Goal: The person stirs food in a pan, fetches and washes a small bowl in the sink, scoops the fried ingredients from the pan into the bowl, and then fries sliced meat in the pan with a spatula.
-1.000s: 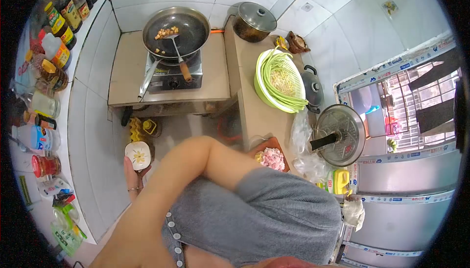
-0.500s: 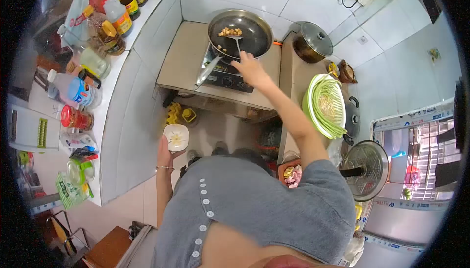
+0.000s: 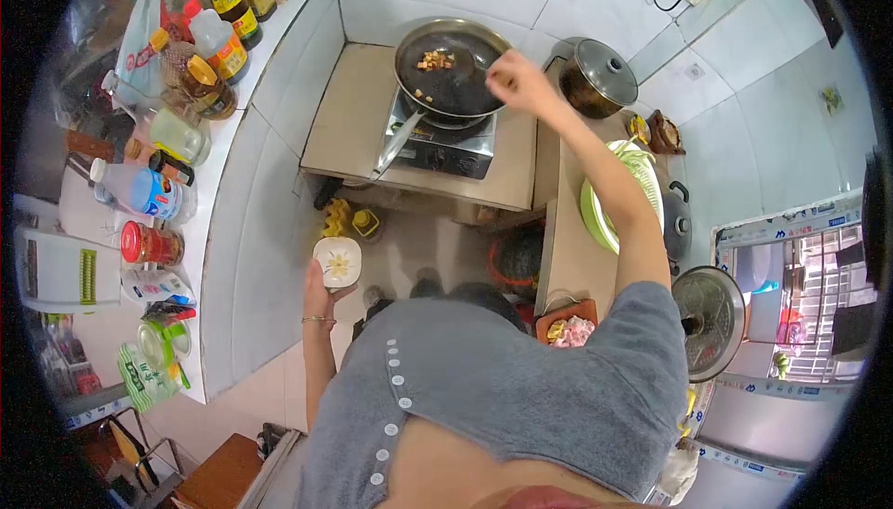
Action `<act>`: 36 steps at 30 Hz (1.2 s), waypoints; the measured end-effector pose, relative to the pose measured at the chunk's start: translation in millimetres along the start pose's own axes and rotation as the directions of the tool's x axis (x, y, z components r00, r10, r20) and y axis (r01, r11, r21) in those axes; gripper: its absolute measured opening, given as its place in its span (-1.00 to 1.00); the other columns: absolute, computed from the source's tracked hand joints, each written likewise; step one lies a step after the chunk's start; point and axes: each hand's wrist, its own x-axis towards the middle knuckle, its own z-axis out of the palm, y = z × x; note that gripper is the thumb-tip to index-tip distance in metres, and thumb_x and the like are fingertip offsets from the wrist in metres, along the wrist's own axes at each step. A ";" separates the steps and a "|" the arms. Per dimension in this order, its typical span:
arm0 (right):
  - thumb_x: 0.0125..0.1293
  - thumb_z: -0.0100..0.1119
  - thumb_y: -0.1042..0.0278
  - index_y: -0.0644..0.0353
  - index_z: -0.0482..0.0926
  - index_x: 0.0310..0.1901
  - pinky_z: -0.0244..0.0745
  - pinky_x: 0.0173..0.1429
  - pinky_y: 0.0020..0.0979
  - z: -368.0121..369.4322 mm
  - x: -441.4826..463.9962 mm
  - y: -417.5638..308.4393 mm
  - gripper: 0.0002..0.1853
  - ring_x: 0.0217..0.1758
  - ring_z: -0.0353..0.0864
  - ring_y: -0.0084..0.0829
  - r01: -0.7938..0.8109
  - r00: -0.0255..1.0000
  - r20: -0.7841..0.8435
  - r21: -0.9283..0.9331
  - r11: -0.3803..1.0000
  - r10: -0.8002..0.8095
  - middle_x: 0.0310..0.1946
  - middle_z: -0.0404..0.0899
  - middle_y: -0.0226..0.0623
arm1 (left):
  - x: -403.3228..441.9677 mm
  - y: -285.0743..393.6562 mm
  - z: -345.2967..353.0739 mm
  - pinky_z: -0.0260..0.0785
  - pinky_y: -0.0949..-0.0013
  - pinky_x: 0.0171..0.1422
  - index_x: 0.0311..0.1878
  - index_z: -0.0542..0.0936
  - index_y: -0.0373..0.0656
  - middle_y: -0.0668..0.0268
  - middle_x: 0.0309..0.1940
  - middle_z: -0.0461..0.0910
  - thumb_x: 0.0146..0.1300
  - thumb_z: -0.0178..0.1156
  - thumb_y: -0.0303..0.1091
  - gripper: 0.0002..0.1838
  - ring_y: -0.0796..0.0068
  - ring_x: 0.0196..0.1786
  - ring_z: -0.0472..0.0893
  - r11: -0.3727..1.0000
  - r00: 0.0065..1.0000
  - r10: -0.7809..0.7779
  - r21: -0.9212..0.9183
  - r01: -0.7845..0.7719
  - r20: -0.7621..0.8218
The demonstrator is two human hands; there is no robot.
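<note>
The black wok [image 3: 465, 90] sits on the portable stove, with small browned cubes [image 3: 435, 60] on its left side. My right hand [image 3: 516, 84] is at the wok's right rim, fingers closed round the spatula's handle, which they mostly hide. The spatula's metal end [image 3: 481, 64] is a faint blur inside the wok. Low on the left, my left hand [image 3: 322, 297] holds a small white square bowl [image 3: 337, 261] with a flower pattern, seen from above. No food shows in the bowl.
Bottles and jars line the ledge [image 3: 223, 174] on the left. On the right counter are a lidded pot [image 3: 603, 79], a green basket [image 3: 597, 216] of long beans under my right arm, and a board [image 3: 584, 312] with cut meat. A glass lid [image 3: 709, 323] stands farther right.
My right arm swung in over the stove and reached the spatula, then moved right and up to the wok's rim. The spatula left the cubes. My left hand still holds the bowl.
</note>
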 end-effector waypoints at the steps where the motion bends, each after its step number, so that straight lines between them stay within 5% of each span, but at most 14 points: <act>1: 0.10 0.22 0.18 0.21 0.58 -0.33 0.48 -0.24 -0.31 -19.3 12.2 -5.6 -0.74 -0.33 0.59 -0.28 -0.169 0.985 -0.033 0.023 0.985 0.169 -0.42 0.55 -0.19 | 2.1 -0.4 -1.0 0.60 0.19 -0.14 0.21 0.28 -0.16 0.17 0.01 0.52 0.39 -0.24 0.08 -0.46 0.29 -0.05 0.61 1.000 1.000 0.002 -0.004 -0.002 0.001; 5: 0.13 0.20 -0.05 0.29 0.62 -0.40 0.51 -0.35 -0.42 -53.3 32.4 18.8 -0.56 -0.51 0.60 -0.46 -0.561 0.823 -0.085 0.036 0.827 0.562 -0.69 0.55 -0.32 | -3.4 8.3 3.7 0.62 0.18 -0.19 0.22 0.23 -0.19 0.11 0.04 0.47 0.41 -0.27 0.02 -0.48 0.21 -0.03 0.59 1.000 1.000 0.003 -0.013 -0.003 -0.020; 8: 0.15 0.21 -0.04 0.40 0.59 -0.42 0.51 -0.44 -0.51 -49.3 32.4 12.1 -0.50 -0.49 0.61 -0.49 -0.696 0.703 0.029 0.236 0.678 0.711 -0.58 0.59 -0.26 | -0.1 3.9 -1.9 0.61 0.15 -0.16 0.22 0.22 -0.18 0.11 0.04 0.47 0.41 -0.28 0.02 -0.48 0.21 -0.01 0.58 1.000 1.000 -0.003 -0.024 0.003 -0.010; 10: 0.15 0.26 0.06 0.48 0.54 -0.41 0.61 -0.38 -0.52 -28.3 30.8 15.1 -0.53 -0.43 0.63 -0.41 -0.630 0.719 0.122 0.531 0.567 0.684 -0.42 0.56 -0.17 | -1.8 2.7 -2.6 0.61 0.15 -0.15 0.23 0.22 -0.17 0.11 0.05 0.46 0.41 -0.28 0.03 -0.48 0.21 0.00 0.58 0.999 1.000 -0.008 -0.034 0.007 -0.021; 15: 0.19 0.22 0.03 0.55 0.53 -0.28 0.56 -0.40 -0.54 42.8 27.4 32.1 -0.47 -0.43 0.65 -0.40 -0.494 0.639 -0.076 0.722 0.484 0.765 -0.35 0.58 -0.11 | -2.9 -0.4 -7.4 0.60 0.14 -0.12 0.23 0.21 -0.16 0.11 0.06 0.45 0.41 -0.30 0.03 -0.48 0.22 0.02 0.56 1.000 1.000 -0.008 -0.004 0.008 -0.022; 19: 0.18 0.23 0.04 0.54 0.55 -0.30 0.53 -0.41 -0.53 19.7 25.7 43.0 -0.48 -0.48 0.66 -0.37 -0.510 0.524 -0.169 0.723 0.466 0.835 -0.39 0.61 -0.11 | 5.1 -2.5 -20.1 0.58 0.11 -0.09 0.24 0.21 -0.15 0.13 0.07 0.45 0.41 -0.30 0.02 -0.48 0.22 0.03 0.56 0.999 1.000 -0.015 -0.031 0.015 0.002; 23: 0.16 0.23 0.03 0.44 0.61 -0.32 0.51 -0.36 -0.58 -25.2 19.2 65.6 -0.53 -0.53 0.65 -0.48 -0.546 0.588 -0.149 0.652 0.527 0.795 -0.40 0.66 -0.17 | -6.7 4.2 -17.2 0.58 0.12 -0.09 0.23 0.21 -0.14 0.15 0.06 0.45 0.41 -0.30 0.03 -0.49 0.23 0.03 0.56 0.999 0.998 0.014 -0.049 -0.017 -0.064; 25: 0.13 0.25 0.06 0.36 0.64 -0.38 0.50 -0.37 -0.58 -40.1 23.1 71.2 -0.59 -0.54 0.63 -0.56 -0.695 0.622 -0.114 0.375 0.614 0.774 -0.48 0.66 -0.26 | -10.7 5.1 -16.9 0.58 0.12 -0.09 0.23 0.22 -0.15 0.16 0.06 0.45 0.41 -0.30 0.03 -0.49 0.23 0.03 0.56 0.999 0.997 0.005 -0.047 -0.009 -0.076; 28: 0.15 0.28 0.15 0.40 0.59 -0.33 0.52 -0.38 -0.61 -45.8 26.9 61.6 -0.64 -0.50 0.60 -0.52 -0.764 0.595 -0.043 0.281 0.581 0.803 -0.37 0.62 -0.24 | -14.8 2.5 -18.9 0.58 0.12 -0.09 0.22 0.23 -0.15 0.16 0.06 0.45 0.41 -0.31 0.05 -0.48 0.24 0.04 0.55 0.999 0.995 -0.008 -0.044 0.004 -0.099; 30: 0.13 0.29 0.18 0.40 0.58 -0.31 0.55 -0.35 -0.60 -27.7 27.7 88.2 -0.64 -0.43 0.62 -0.49 -0.758 0.596 -0.016 0.319 0.569 0.803 -0.36 0.62 -0.23 | -16.7 -1.3 -20.6 0.58 0.12 -0.08 0.21 0.23 -0.15 0.16 0.06 0.45 0.41 -0.31 0.05 -0.48 0.24 0.04 0.55 0.999 0.994 -0.014 -0.049 0.009 -0.112; 33: 0.14 0.29 0.31 0.41 0.54 -0.25 0.63 -0.26 -0.57 -3.7 37.3 104.0 -0.71 -0.28 0.61 -0.44 -0.702 0.455 0.078 0.645 0.303 0.887 -0.30 0.59 -0.20 | -16.7 -8.0 -25.7 0.57 0.10 -0.08 0.23 0.22 -0.14 0.16 0.07 0.45 0.41 -0.31 0.06 -0.47 0.24 0.04 0.55 0.997 0.993 0.009 -0.077 -0.018 -0.114; 36: 0.16 0.26 0.37 0.42 0.53 -0.23 0.63 -0.26 -0.57 18.1 50.9 92.3 -0.73 -0.21 0.60 -0.44 -0.564 0.542 0.078 0.772 0.293 0.837 -0.25 0.58 -0.16 | -18.2 -10.7 -27.9 0.57 0.09 -0.08 0.24 0.21 -0.15 0.16 0.07 0.45 0.41 -0.32 0.07 -0.46 0.24 0.05 0.55 0.996 0.994 0.019 -0.083 -0.029 -0.110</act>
